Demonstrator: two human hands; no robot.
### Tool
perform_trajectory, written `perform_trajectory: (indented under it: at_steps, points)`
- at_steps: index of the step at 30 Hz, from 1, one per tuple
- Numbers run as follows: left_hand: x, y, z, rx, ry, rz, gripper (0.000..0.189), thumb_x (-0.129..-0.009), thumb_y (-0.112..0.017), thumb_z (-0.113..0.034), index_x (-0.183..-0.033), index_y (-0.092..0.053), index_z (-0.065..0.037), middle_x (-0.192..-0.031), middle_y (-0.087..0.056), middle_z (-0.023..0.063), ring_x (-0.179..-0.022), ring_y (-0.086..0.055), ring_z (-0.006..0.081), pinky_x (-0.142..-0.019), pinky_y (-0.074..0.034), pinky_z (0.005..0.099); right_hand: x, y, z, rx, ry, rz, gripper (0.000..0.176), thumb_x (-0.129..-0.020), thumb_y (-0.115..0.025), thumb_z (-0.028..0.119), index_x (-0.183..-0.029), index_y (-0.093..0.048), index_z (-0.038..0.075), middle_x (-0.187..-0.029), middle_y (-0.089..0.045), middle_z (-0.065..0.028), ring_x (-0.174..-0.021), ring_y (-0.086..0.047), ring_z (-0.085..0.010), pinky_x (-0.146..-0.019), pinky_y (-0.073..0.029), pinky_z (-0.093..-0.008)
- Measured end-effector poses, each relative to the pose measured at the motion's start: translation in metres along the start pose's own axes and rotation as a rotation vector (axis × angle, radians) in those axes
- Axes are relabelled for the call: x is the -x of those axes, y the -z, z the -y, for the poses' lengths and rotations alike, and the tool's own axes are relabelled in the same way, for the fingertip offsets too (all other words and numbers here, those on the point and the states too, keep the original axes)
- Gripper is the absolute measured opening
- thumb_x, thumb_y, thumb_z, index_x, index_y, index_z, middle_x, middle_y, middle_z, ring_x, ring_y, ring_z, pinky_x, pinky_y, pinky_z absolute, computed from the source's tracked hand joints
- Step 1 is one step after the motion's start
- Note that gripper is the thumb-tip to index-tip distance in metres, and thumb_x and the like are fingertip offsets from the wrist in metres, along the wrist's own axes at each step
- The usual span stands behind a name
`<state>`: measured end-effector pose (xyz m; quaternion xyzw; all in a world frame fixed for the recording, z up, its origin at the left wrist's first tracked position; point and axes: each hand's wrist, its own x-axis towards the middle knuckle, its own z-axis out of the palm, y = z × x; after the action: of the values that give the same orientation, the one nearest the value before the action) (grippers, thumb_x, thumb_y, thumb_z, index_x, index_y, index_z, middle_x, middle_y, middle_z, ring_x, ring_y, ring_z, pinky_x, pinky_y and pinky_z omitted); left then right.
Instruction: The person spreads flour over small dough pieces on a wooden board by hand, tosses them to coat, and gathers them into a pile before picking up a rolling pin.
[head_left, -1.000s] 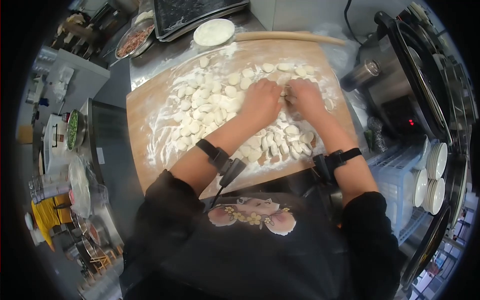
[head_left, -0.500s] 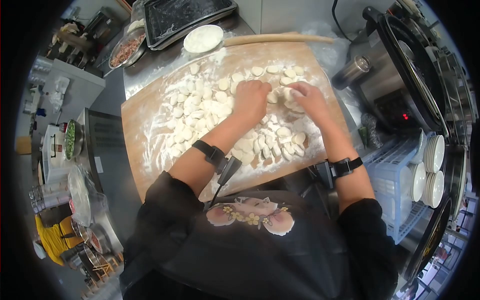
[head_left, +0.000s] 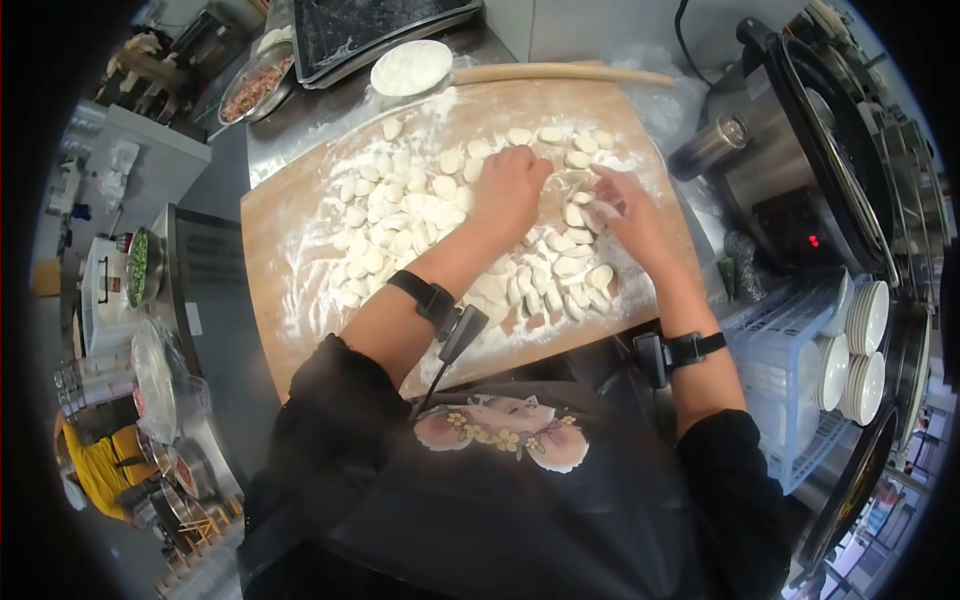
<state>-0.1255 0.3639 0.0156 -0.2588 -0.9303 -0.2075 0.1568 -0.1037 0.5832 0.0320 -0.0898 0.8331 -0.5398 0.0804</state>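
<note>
Many small pale dough pieces (head_left: 395, 215) lie on a floured wooden board (head_left: 290, 205), heaped at the left and middle. My left hand (head_left: 512, 190) is curled closed over the upper middle of the board; whatever its fingers hold, if anything, is hidden. To its right, my right hand (head_left: 630, 212) has thumb and fingers apart. Its fingertips are right beside a small group of dough pieces (head_left: 580, 212), and I see nothing gripped in them. Several flattened dough pieces (head_left: 578, 159) lie just beyond both hands.
A rolling pin (head_left: 540, 72) and a plate of flour (head_left: 411, 67) lie along the far edge. Dark trays (head_left: 375, 35) and a bowl of meat filling (head_left: 258, 88) stand at the back left. At right are a large cooker (head_left: 800, 190) and stacked plates (head_left: 866, 320).
The dough pieces between my hands have shifted into a group by my right hand. My right hand has drawn slightly nearer me and its fingers have parted. My left hand stays closed.
</note>
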Motion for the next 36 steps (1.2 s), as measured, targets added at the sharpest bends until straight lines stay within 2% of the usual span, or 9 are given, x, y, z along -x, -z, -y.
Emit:
perform_trajectory:
  at_steps: [2,8,20,23,26,29,31,35,36]
  points:
    - [0.002,0.0,-0.005,0.002,0.0,-0.037,0.02,-0.079,-0.06,-0.005,-0.096,-0.068,-0.008,-0.096,-0.06,0.0098,-0.099,-0.057,0.0301,-0.088,-0.043,0.0438,-0.009,0.004,-0.032,0.339,0.128,-0.188,0.043,-0.08,-0.071,0.003,-0.121,-0.061,0.008,-0.104,-0.064,-0.0118,-0.094,-0.063,-0.0266,-0.084,-0.05,-0.0369]
    - [0.015,-0.003,-0.022,0.071,-0.149,0.026,0.019,-0.078,-0.066,-0.011,-0.097,-0.068,-0.01,-0.1,-0.064,0.0069,-0.105,-0.057,0.0267,-0.095,-0.039,0.0434,0.009,-0.003,-0.016,0.442,0.126,-0.039,0.033,-0.085,-0.068,0.01,-0.117,-0.061,0.005,-0.093,-0.068,-0.0139,-0.085,-0.066,-0.0299,-0.076,-0.052,-0.0378]
    - [0.006,-0.016,-0.03,0.041,-0.033,0.149,0.022,-0.076,-0.073,-0.015,-0.098,-0.07,-0.012,-0.1,-0.066,0.005,-0.105,-0.058,0.0248,-0.093,-0.039,0.0411,0.003,-0.011,-0.001,0.091,-0.091,-0.003,0.043,-0.088,-0.066,0.007,-0.129,-0.055,0.006,-0.097,-0.069,-0.0149,-0.083,-0.067,-0.0221,-0.074,-0.053,-0.0335]
    - [0.006,-0.017,-0.027,0.062,-0.098,-0.005,0.006,-0.076,-0.069,-0.011,-0.081,-0.068,-0.01,-0.079,-0.064,0.0064,-0.09,-0.06,0.0256,-0.088,-0.039,0.0412,0.003,-0.014,-0.003,0.048,-0.14,0.03,0.045,-0.086,-0.068,0.006,-0.129,-0.055,0.007,-0.095,-0.069,-0.0124,-0.083,-0.065,-0.0178,-0.075,-0.052,-0.0306]
    - [-0.002,-0.002,-0.029,0.082,-0.043,0.144,0.021,-0.075,-0.073,-0.013,-0.095,-0.07,-0.008,-0.088,-0.069,0.009,-0.091,-0.063,0.0287,-0.085,-0.045,0.0411,0.003,-0.017,-0.016,0.053,-0.097,-0.02,0.045,-0.086,-0.068,0.005,-0.129,-0.055,0.007,-0.092,-0.068,-0.0116,-0.082,-0.065,-0.0185,-0.076,-0.052,-0.0306]
    - [-0.012,0.009,-0.035,0.473,0.295,0.35,0.023,-0.079,-0.071,-0.013,-0.101,-0.069,-0.005,-0.089,-0.07,0.0119,-0.086,-0.066,0.029,-0.074,-0.052,0.0396,0.003,-0.007,-0.032,-0.138,-0.089,-0.005,0.043,-0.087,-0.066,0.005,-0.128,-0.056,0.008,-0.095,-0.068,-0.0113,-0.086,-0.066,-0.0191,-0.078,-0.052,-0.0312]
    - [-0.015,0.007,-0.033,1.03,0.71,0.129,0.021,-0.081,-0.064,-0.01,-0.101,-0.068,-0.002,-0.089,-0.071,0.0166,-0.075,-0.067,0.0317,-0.066,-0.053,0.0395,0.009,-0.001,-0.018,-0.033,-0.104,-0.061,0.041,-0.087,-0.067,0.006,-0.126,-0.058,0.009,-0.096,-0.068,-0.0114,-0.086,-0.066,-0.0213,-0.078,-0.052,-0.0329]
    - [-0.023,-0.002,-0.014,0.96,0.704,0.064,0.02,-0.085,-0.064,-0.013,-0.103,-0.068,-0.005,-0.092,-0.071,0.0156,-0.085,-0.067,0.0313,-0.074,-0.052,0.0403,0.011,-0.001,-0.032,0.369,0.021,-0.249,0.034,-0.084,-0.07,0.01,-0.117,-0.063,0.01,-0.098,-0.065,-0.0106,-0.091,-0.064,-0.0285,-0.079,-0.051,-0.039]
    - [-0.02,-0.016,-0.008,0.641,0.425,-0.133,0.021,-0.084,-0.065,-0.014,-0.104,-0.068,-0.006,-0.094,-0.071,0.0145,-0.088,-0.066,0.0308,-0.077,-0.051,0.0407,0.015,-0.003,-0.026,0.37,0.019,-0.248,0.034,-0.084,-0.07,0.01,-0.117,-0.063,0.01,-0.098,-0.065,-0.0106,-0.091,-0.064,-0.0285,-0.079,-0.051,-0.039]
